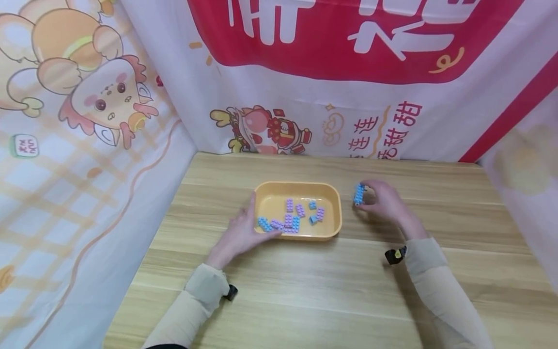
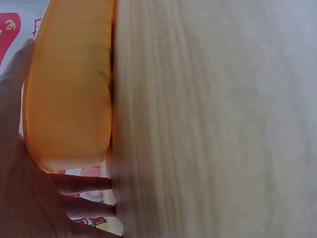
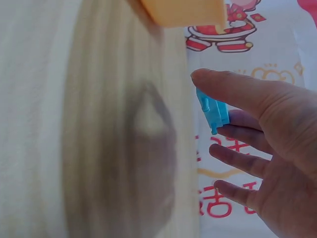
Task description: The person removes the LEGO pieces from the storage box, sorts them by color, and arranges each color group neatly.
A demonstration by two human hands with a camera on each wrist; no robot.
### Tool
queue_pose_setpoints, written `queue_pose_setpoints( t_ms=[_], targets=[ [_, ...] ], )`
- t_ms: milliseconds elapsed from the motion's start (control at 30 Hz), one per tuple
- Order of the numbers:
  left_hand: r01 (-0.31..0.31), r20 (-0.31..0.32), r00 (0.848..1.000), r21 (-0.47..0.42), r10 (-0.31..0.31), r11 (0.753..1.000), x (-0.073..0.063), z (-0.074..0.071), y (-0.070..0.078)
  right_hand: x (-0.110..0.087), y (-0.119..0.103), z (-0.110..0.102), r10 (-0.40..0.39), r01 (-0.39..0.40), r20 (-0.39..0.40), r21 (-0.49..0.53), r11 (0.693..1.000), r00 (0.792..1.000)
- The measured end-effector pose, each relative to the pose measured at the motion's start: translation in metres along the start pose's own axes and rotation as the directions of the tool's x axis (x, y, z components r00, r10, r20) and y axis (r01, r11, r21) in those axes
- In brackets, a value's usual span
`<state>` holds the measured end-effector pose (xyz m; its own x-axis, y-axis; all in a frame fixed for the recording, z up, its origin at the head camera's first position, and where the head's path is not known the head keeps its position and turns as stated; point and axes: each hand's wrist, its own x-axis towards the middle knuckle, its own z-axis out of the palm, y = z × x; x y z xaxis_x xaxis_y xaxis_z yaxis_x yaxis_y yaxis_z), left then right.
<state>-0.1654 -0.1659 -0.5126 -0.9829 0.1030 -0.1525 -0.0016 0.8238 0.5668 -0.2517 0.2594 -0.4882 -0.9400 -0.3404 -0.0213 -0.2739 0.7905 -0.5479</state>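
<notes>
Between the thumb and index finger of my right hand (image 1: 383,199) is pinched a blue toy building block (image 3: 214,110), its studs showing in the head view. The other fingers of that hand stretch loosely apart. This hand is to the right of a yellow plastic tray (image 1: 336,232) holding several purple and blue blocks. My left hand (image 1: 244,229) rests against the tray's left end, its thumb along the near rim. In the left wrist view its fingers (image 2: 81,184) are straight, with fingertips right at the table.
The tray stands on a wood-grain table (image 1: 314,291). Printed cloth hangs behind the table (image 1: 331,121) and along the left side (image 1: 109,203). More pale cloth (image 1: 523,184) stands at the right. A small black device (image 1: 395,255) sits at the right wrist.
</notes>
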Motion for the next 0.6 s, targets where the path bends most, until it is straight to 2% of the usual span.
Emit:
queue_pose_setpoints(
  t_ms=[167,333,600],
  targets=[
    [0.019,0.005,1.0,-0.002,-0.018,1.0,0.0,0.0,0.0,-0.009,0.009,0.006,0.007,-0.008,0.027,0.026,1.0,1.0],
    [0.009,0.0,1.0,-0.001,-0.009,1.0,0.0,0.0,-0.001,-0.016,0.014,0.011,0.004,-0.006,0.043,0.053,0.999,0.999],
    [0.006,-0.006,1.0,0.015,-0.006,1.0,0.001,0.001,-0.001,-0.018,0.021,0.021,-0.014,0.012,0.039,0.027,1.0,0.999]
  ],
)
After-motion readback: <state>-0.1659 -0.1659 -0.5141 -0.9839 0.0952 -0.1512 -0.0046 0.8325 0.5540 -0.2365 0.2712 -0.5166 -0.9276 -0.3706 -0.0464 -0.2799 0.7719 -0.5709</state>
